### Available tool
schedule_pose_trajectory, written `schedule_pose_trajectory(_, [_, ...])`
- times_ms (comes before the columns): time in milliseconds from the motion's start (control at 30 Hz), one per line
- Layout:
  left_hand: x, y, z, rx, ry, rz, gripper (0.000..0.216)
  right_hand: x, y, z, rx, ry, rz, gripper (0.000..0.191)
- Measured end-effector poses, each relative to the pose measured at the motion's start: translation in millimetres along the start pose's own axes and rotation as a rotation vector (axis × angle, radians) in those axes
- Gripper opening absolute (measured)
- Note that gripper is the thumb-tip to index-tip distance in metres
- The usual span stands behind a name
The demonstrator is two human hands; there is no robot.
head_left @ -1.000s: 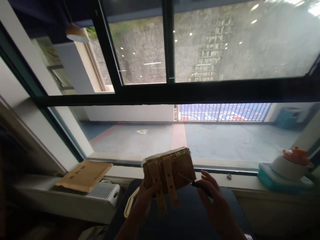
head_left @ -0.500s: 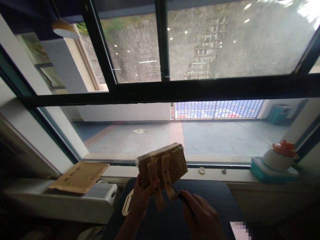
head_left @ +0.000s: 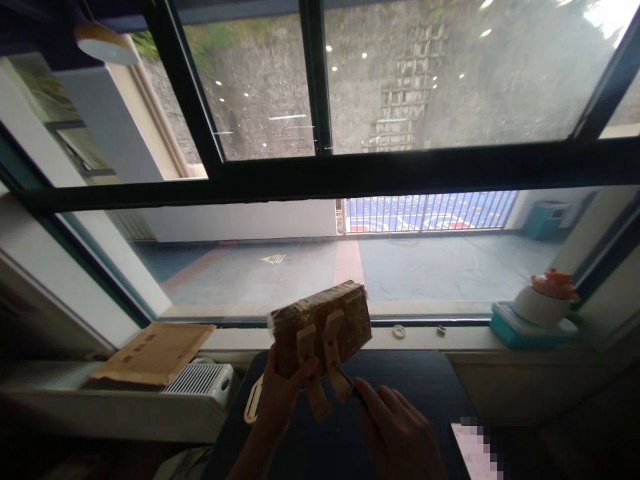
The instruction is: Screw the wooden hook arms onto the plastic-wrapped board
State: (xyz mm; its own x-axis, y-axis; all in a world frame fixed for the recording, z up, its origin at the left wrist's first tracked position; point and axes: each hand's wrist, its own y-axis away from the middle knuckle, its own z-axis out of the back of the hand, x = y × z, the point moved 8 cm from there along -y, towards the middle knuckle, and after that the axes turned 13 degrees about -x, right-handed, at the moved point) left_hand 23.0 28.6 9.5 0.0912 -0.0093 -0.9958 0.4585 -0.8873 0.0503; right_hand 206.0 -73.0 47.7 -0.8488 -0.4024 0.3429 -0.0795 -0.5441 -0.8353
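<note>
My left hand (head_left: 281,393) grips a brown wooden block wrapped in clear film (head_left: 320,323) from below and holds it up in front of the window. Two light wooden strips (head_left: 320,363) hang down its near face. My right hand (head_left: 395,433) is closed round a small dark-handled screwdriver (head_left: 350,385), whose tip touches the right-hand strip. Both hands hover above a dark table (head_left: 430,383).
A flat cardboard piece (head_left: 155,353) lies on a white heater (head_left: 200,383) at the left. A light wooden loop-shaped part (head_left: 253,401) sticks out by the table's left edge. On the sill sit a small tape roll (head_left: 399,331) and a teal box with a white, orange-lidded pot (head_left: 540,310).
My right hand has come in from the right and set the screwdriver tip against the right strip. The block has sunk slightly and shifted left in view.
</note>
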Motion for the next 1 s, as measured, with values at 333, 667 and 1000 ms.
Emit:
schedule_pose_trajectory(333, [4.4, -3.3, 7.5, -0.002, -0.036, -0.069, 0.074, -10.0, 8.7, -2.8, 0.039, -0.119, -0.158, 0.029])
schedule_pose_trajectory(667, [14.2, -17.7, 11.0, -0.004, -0.053, -0.109, 0.077, -8.5, 6.0, -14.0, -0.068, 0.060, 0.059, 0.029])
schedule_pose_trajectory(1000, [-3.8, -15.0, -4.5, -0.025, 0.064, -0.116, 0.074, -35.9, 17.7, -24.9, -0.113, -0.148, -0.276, 0.030])
